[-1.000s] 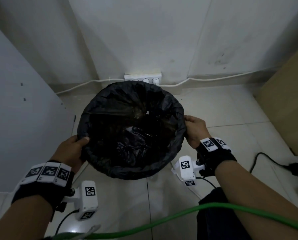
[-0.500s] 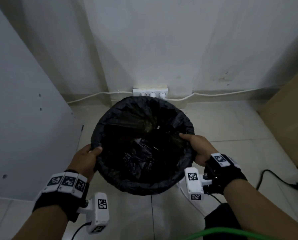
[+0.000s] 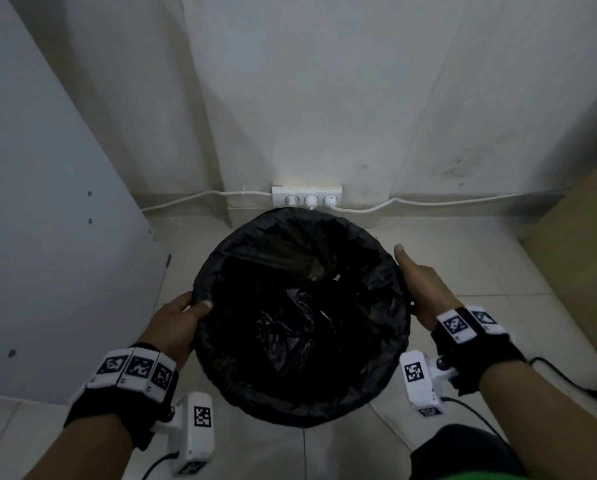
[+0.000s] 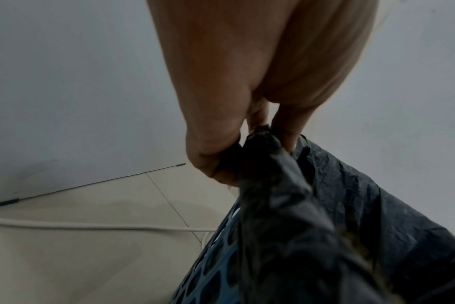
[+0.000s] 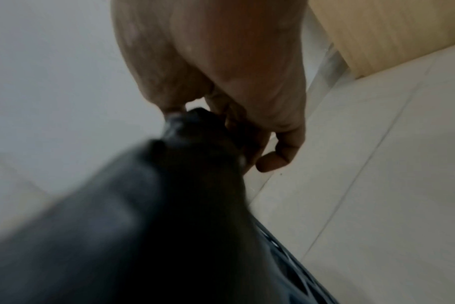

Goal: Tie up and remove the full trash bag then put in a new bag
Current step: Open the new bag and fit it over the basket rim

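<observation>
gripping bag rim, both hands (image 3: 176, 323) (image 3: 420, 289) | black trash bag (image 3: 300, 386) lining bin (image 4: 208, 265)

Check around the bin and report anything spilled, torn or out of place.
Nothing stands out. The black bag lines the bin, its edge folded over the rim, gripped by left hand and right hand; no spill shows on the floor.

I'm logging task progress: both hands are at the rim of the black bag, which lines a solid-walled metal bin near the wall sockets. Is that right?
One detail is wrong: the bin is not solid-walled metal. The left wrist view shows a blue lattice wall with open holes. The rest holds: the left hand and right hand are at the rim of the black bag, near the wall sockets.
</observation>
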